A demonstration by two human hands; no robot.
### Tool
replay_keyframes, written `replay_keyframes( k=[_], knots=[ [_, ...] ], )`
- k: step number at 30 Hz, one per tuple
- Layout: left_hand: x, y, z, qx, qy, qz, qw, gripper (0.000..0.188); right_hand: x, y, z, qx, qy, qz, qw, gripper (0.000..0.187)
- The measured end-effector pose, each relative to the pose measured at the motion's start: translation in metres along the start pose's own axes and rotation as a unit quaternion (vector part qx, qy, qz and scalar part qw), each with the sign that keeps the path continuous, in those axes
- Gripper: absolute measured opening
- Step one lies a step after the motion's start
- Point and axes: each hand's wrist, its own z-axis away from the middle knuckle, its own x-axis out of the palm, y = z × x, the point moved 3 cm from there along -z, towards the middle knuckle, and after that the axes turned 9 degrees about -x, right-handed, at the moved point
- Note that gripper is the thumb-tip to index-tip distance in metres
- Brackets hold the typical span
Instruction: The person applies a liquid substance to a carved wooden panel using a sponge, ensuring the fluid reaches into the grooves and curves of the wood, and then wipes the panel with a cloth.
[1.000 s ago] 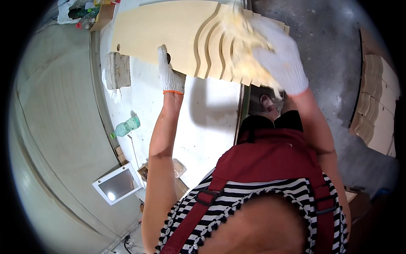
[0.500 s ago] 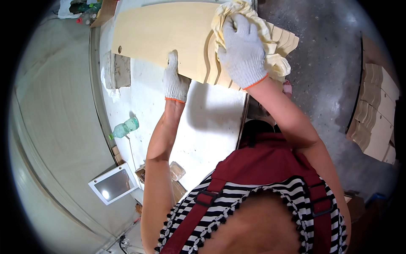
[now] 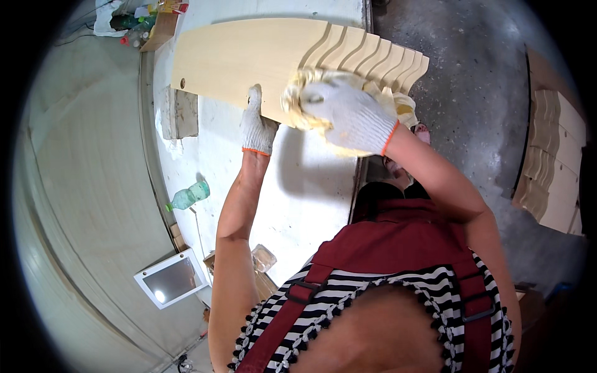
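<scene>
A pale wooden panel with wavy slats cut along its right end lies across the far part of the white table. My left hand, in a white knit glove, is closed on the panel's near edge, thumb on top and the other fingers hidden beneath. Also gloved, my right hand presses a bunched cream cloth against the panel's near edge, just left of the slats. That hand is slightly smeared by motion. Part of the cloth trails to the right beyond the hand.
A worn block stands by the panel's left end. On the white table lies a green plastic bottle, with a white-framed screen nearer me. Similar slatted panels are stacked to the right, past the grey floor.
My right hand has moved the cloth toward me and left, off the slats, uncovering them. My left hand keeps its hold on the panel. The view has shifted slightly.
</scene>
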Motion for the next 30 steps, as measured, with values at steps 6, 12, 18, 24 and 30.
replay_keyframes(
  k=[6,12,18,24,30],
  knots=[
    [-0.005,0.000,0.002,0.003,0.014,0.044,0.999,0.062,-0.044,0.001,0.036,-0.026,0.016,-0.290,0.957,0.031],
    [0.002,0.001,0.000,-0.008,0.027,0.030,0.999,0.062,-0.056,0.054,-0.008,0.040,0.229,0.153,0.960,0.042],
    [0.000,0.003,0.005,-0.015,0.007,0.035,0.999,0.057,-0.005,0.027,-0.025,0.230,0.151,0.210,0.938,0.053],
    [0.007,0.005,0.012,-0.020,-0.005,0.021,1.000,0.051,0.000,-0.001,-0.025,0.156,0.075,0.109,0.979,0.043],
    [0.000,0.000,0.001,0.000,-0.003,0.034,0.999,0.061,0.003,0.000,-0.006,0.008,0.067,0.016,0.998,0.043]
  ],
)
